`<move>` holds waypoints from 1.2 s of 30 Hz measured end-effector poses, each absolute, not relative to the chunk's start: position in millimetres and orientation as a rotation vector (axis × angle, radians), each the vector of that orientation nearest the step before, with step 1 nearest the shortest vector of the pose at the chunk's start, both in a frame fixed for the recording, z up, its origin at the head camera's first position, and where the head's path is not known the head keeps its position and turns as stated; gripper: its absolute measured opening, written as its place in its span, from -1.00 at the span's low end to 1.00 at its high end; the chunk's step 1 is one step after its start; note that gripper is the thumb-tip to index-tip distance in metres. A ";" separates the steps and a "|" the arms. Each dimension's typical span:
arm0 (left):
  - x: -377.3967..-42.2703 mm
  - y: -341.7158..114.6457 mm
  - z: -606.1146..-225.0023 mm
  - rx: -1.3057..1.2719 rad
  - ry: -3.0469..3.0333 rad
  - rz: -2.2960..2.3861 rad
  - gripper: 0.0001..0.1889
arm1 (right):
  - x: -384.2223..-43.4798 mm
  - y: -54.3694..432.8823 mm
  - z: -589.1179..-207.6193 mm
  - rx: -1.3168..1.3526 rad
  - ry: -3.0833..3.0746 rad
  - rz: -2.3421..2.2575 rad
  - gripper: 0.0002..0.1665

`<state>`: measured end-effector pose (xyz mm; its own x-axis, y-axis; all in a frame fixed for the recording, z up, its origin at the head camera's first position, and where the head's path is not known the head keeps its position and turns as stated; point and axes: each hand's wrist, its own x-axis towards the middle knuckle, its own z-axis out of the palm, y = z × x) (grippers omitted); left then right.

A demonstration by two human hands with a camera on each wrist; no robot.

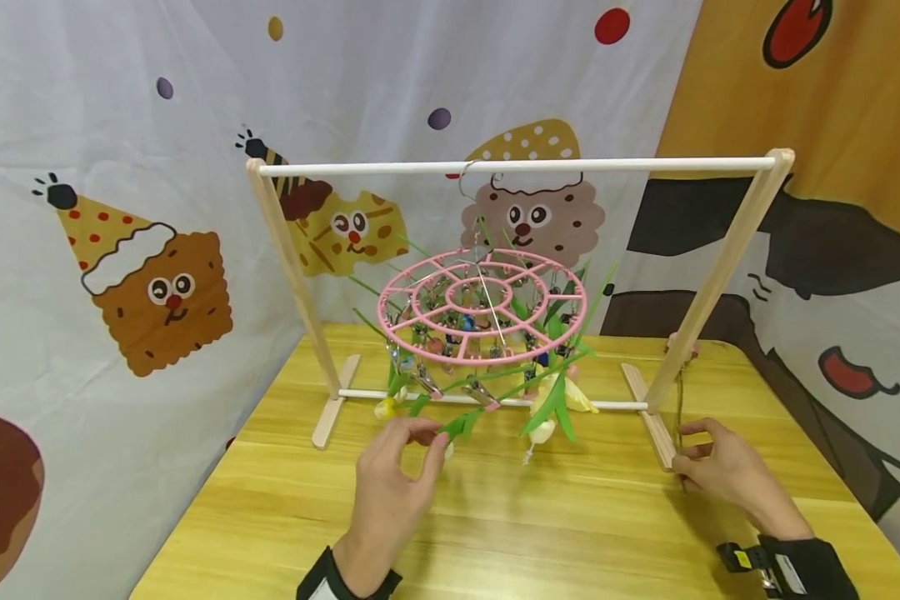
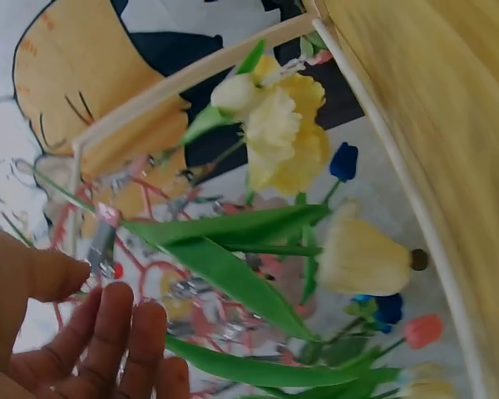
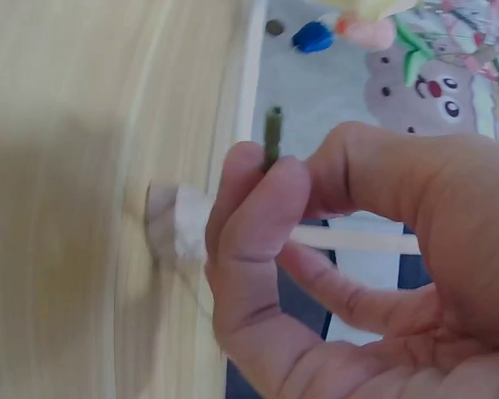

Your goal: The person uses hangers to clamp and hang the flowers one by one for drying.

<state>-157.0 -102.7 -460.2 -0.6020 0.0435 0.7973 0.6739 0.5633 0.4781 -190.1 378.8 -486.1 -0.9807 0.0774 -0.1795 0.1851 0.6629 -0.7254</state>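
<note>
A pink round clip hanger (image 1: 482, 361) hangs by its metal hook from a rack's white top rod. Artificial flowers hang head down from its metal clips (image 2: 104, 241), among them a cream tulip (image 2: 362, 253) and a yellow flower (image 2: 287, 133). My left hand (image 1: 393, 492) is at the hanger's front edge, fingertips right beside a clip and a green leaf (image 1: 461, 425), with nothing visible between thumb and fingers. At the right, my right hand (image 1: 727, 471) pinches the green stem (image 3: 272, 137) of a pink artificial flower (image 1: 681, 346), its bloom upward beside the rack post.
The wooden rack (image 1: 292, 267) stands on feet on a wood-grain table (image 1: 270, 500), with a white lower bar (image 1: 390, 395) between its posts. Its right foot (image 1: 648, 417) is close to my right hand. A cartoon-printed cloth (image 1: 195, 108) hangs behind.
</note>
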 end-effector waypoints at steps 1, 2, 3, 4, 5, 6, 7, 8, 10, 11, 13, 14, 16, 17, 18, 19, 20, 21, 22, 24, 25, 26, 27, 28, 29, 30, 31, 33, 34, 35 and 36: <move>-156.0 -100.2 -458.5 -0.630 -2.004 -1.019 -0.75 | -189.8 377.4 -485.6 0.190 2.730 -1.262 -0.25; -154.9 -97.7 -456.0 -0.679 -1.977 -0.989 -0.75 | -189.3 375.9 -485.0 0.172 2.721 -1.288 -0.29; -154.1 -95.2 -452.7 -0.725 -1.947 -0.956 -0.77 | -188.8 374.3 -484.3 0.155 2.712 -1.313 -0.34; -153.6 -92.6 -448.5 -0.767 -1.911 -0.918 -0.79 | -187.8 372.6 -483.5 0.141 2.703 -1.336 -0.39; -153.6 -90.0 -443.4 -0.810 -1.868 -0.881 -0.81 | -186.7 371.0 -482.5 0.129 2.698 -1.353 -0.44; -153.5 -87.3 -437.4 -0.842 -1.828 -0.846 -0.82 | -185.8 369.1 -481.5 0.118 2.705 -1.364 -0.47; -154.0 -84.2 -431.3 -0.867 -1.787 -0.808 -0.82 | -184.5 366.9 -481.0 0.100 2.730 -1.365 -0.49; -154.8 -81.3 -424.8 -0.885 -1.751 -0.770 -0.80 | -183.3 364.8 -480.9 0.069 2.773 -1.359 -0.51; -157.7 -76.0 -412.0 -0.908 -1.695 -0.705 -0.75 | -180.6 359.6 -480.8 -0.031 2.889 -1.341 -0.54; -159.4 -73.6 -405.9 -0.907 -1.682 -0.677 -0.71 | -179.4 356.9 -481.1 -0.086 2.968 -1.319 -0.55; -163.6 -69.8 -395.9 -0.892 -1.694 -0.629 -0.58 | -177.6 350.8 -482.4 -0.195 3.152 -1.262 -0.58; -165.7 -68.3 -391.7 -0.881 -1.712 -0.610 -0.49 | -176.9 348.1 -482.6 -0.243 3.247 -1.227 -0.60; -169.3 -66.0 -385.6 -0.851 -1.762 -0.567 -0.35 | -177.1 343.3 -483.4 -0.346 3.421 -1.166 -0.62; -170.8 -65.2 -383.6 -0.836 -1.785 -0.545 -0.30 | -177.6 341.2 -483.5 -0.404 3.507 -1.131 -0.61; -172.3 -64.5 -382.3 -0.824 -1.805 -0.522 -0.29 | -178.2 339.3 -483.3 -0.465 3.592 -1.077 -0.59; -173.1 -64.0 -381.4 -0.812 -1.821 -0.499 -0.28 | -179.1 338.0 -482.9 -0.536 3.677 -1.009 -0.54; -173.8 -63.7 -381.0 -0.803 -1.830 -0.480 -0.28 | -180.3 337.0 -482.1 -0.608 3.750 -0.933 -0.50; -174.5 -63.5 -381.1 -0.797 -1.836 -0.464 -0.30 | -181.4 336.3 -481.2 -0.684 3.807 -0.872 -0.47; -174.9 -63.4 -381.5 -0.791 -1.842 -0.452 -0.31 | -182.1 335.6 -479.7 -0.755 3.848 -0.824 -0.46; -175.8 -63.7 -382.3 -0.784 -1.855 -0.442 -0.35 | -183.5 335.1 -476.1 -0.865 3.902 -0.726 -0.64; -176.2 -63.9 -382.8 -0.780 -1.862 -0.440 -0.37 | -183.8 335.3 -473.9 -0.908 3.912 -0.687 -0.73; -176.9 -64.2 -383.1 -0.780 -1.865 -0.439 -0.39 | -183.9 335.3 -471.5 -0.943 3.911 -0.662 -0.72; -177.4 -64.5 -383.2 -0.780 -1.869 -0.443 -0.41 | -183.7 335.3 -469.1 -0.973 3.908 -0.642 -0.62; -177.7 -64.9 -383.3 -0.780 -1.871 -0.446 -0.43 | -183.5 335.1 -466.5 -0.999 3.907 -0.619 -0.49; -178.0 -65.5 -383.2 -0.780 -1.872 -0.451 -0.44 | -182.9 334.7 -464.0 -1.016 3.906 -0.587 -0.38; -178.2 -66.2 -383.1 -0.780 -1.871 -0.454 -0.46 | -181.9 333.8 -461.2 -1.028 3.911 -0.544 -0.34; -178.4 -67.0 -382.9 -0.781 -1.870 -0.458 -0.47 | -181.3 332.4 -458.6 -1.050 3.915 -0.535 -0.33; -178.2 -69.0 -382.7 -0.781 -1.874 -0.466 -0.50 | -180.3 329.0 -453.0 -1.099 3.927 -0.530 -0.37; -178.1 -70.1 -382.8 -0.778 -1.880 -0.466 -0.51 | -179.9 327.1 -450.1 -1.123 3.939 -0.527 -0.40; -178.0 -71.4 -383.1 -0.774 -1.887 -0.469 -0.53 | -179.6 325.4 -447.3 -1.141 3.954 -0.516 -0.42; -177.9 -72.6 -383.5 -0.771 -1.895 -0.473 -0.54 | -179.6 323.5 -444.3 -1.169 3.970 -0.513 -0.44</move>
<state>-177.9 -72.6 -383.5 -0.3016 0.3042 0.9036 0.6929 0.7209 -0.0115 -179.6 323.5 -444.3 -0.3969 -0.2993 0.8677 -0.5099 0.8580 0.0627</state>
